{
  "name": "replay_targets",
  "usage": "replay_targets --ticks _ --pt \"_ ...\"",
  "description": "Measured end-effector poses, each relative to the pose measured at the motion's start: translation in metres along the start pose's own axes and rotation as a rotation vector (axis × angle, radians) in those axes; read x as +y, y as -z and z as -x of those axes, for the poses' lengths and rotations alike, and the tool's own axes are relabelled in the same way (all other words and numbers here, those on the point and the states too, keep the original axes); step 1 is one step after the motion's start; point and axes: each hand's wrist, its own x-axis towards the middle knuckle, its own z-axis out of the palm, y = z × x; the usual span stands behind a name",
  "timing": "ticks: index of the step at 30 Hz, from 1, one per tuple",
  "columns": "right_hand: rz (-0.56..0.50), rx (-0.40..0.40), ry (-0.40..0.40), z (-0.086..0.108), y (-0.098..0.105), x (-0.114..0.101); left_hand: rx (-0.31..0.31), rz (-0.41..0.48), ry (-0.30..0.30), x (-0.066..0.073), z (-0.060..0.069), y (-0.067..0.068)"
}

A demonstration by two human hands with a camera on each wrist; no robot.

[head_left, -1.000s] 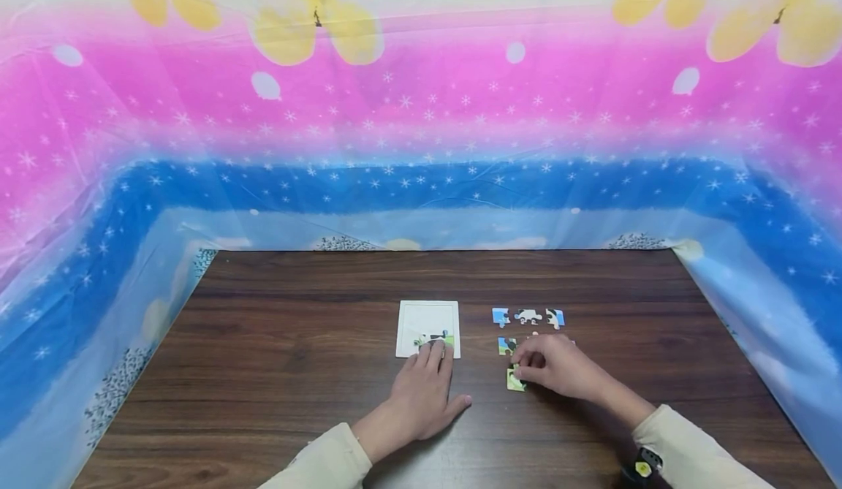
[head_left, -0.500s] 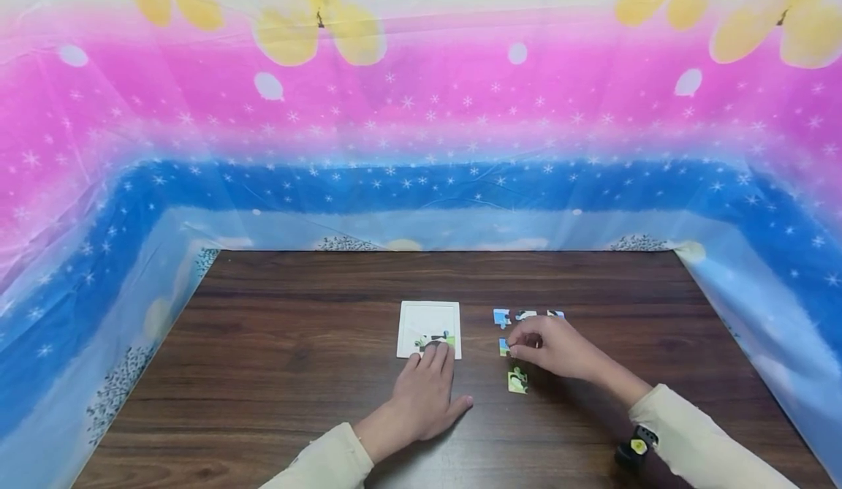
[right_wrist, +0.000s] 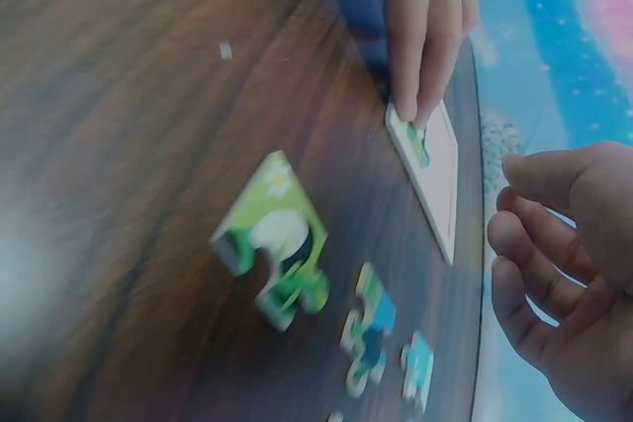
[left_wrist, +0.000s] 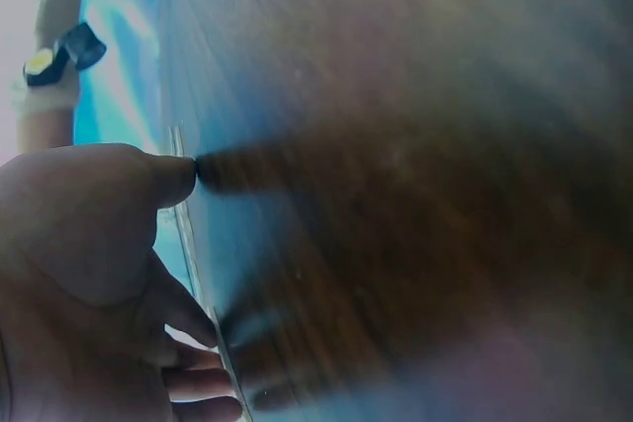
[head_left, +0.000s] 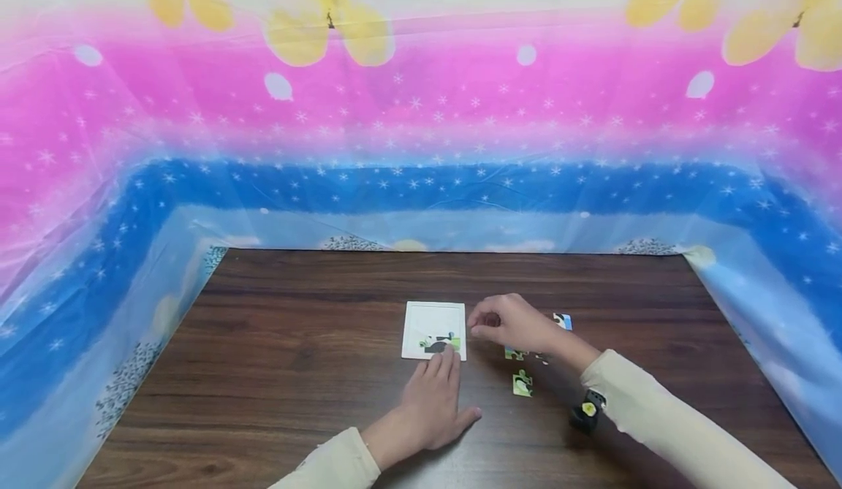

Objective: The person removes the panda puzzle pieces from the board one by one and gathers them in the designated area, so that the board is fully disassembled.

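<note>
My left hand (head_left: 432,405) lies flat with its fingers straight, the tips on the lower edge of a white puzzle tray (head_left: 430,319). Joined jigsaw pieces with a panda picture (head_left: 438,343) fill part of the tray's lower right. Just right of the tray hovers my right hand (head_left: 516,324), its thumb and fingers curled toward each other. Whether a small piece is between its fingertips cannot be made out. In the right wrist view, loose jigsaw pieces lie below this hand, including a green and white piece (right_wrist: 277,234) and a blue and green one (right_wrist: 368,328).
The dark wooden table (head_left: 296,313) carries everything. Another loose piece (head_left: 563,321) lies beyond my right forearm, and the hand hides part of the group. A printed pink and blue cloth (head_left: 421,138) surrounds the table's back and sides.
My right hand has moved from the loose pieces leftward to beside the tray. My left hand stays at the tray's lower edge, with more of the panda picture showing.
</note>
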Motion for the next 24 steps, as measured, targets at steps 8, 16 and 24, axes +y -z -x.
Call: replay_targets --ticks 8,16,24 --pt "-0.004 -0.059 0.055 -0.033 -0.014 -0.003 0.009 -0.034 0.006 0.004 0.001 -0.002" --pt "-0.025 -0.137 0.064 -0.055 -0.025 -0.007 0.015 -0.013 -0.011 0.004 0.0 -0.004" --pt "0.019 -0.176 0.126 -0.066 -0.035 -0.011 0.003 0.024 -0.001 0.004 0.002 -0.005"
